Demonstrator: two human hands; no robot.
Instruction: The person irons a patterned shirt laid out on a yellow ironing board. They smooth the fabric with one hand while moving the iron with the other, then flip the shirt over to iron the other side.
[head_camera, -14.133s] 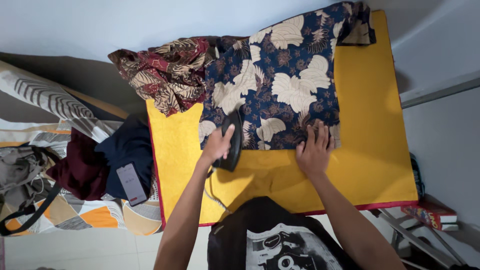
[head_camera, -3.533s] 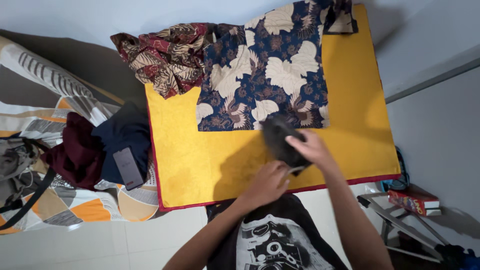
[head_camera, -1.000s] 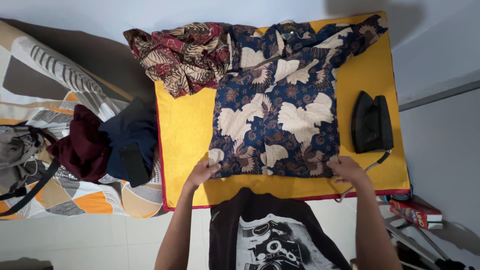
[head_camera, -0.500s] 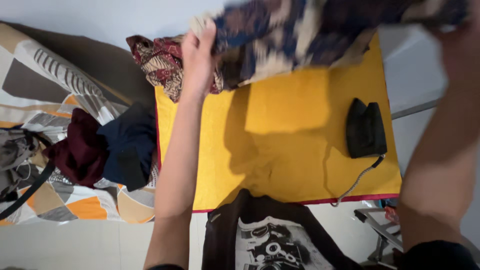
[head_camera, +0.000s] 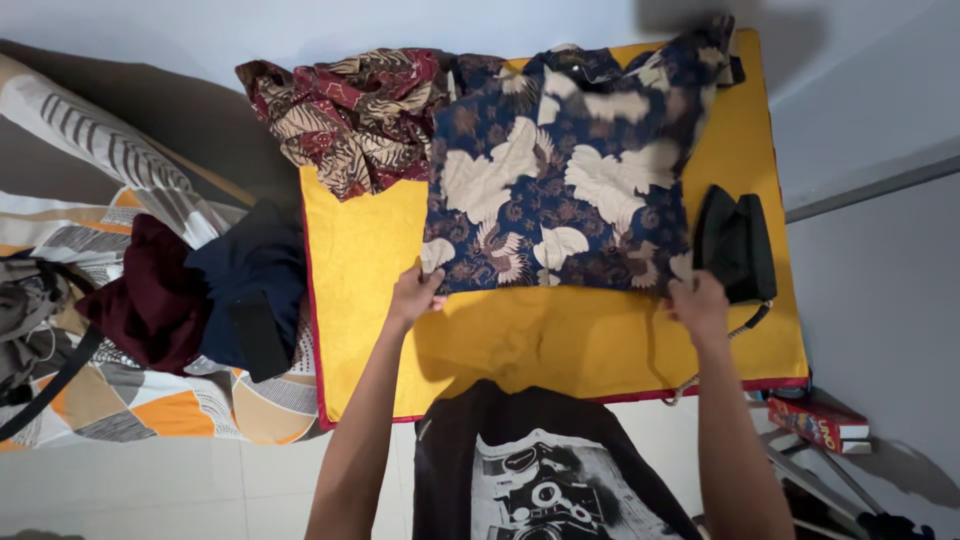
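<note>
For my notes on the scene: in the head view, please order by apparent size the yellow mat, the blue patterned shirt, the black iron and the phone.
1. yellow mat
2. blue patterned shirt
3. black iron
4. phone, slightly smaller than the iron

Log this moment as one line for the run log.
left hand: pinches shirt hem | right hand: pinches hem | blue patterned shirt: on yellow mat | iron: beside
</note>
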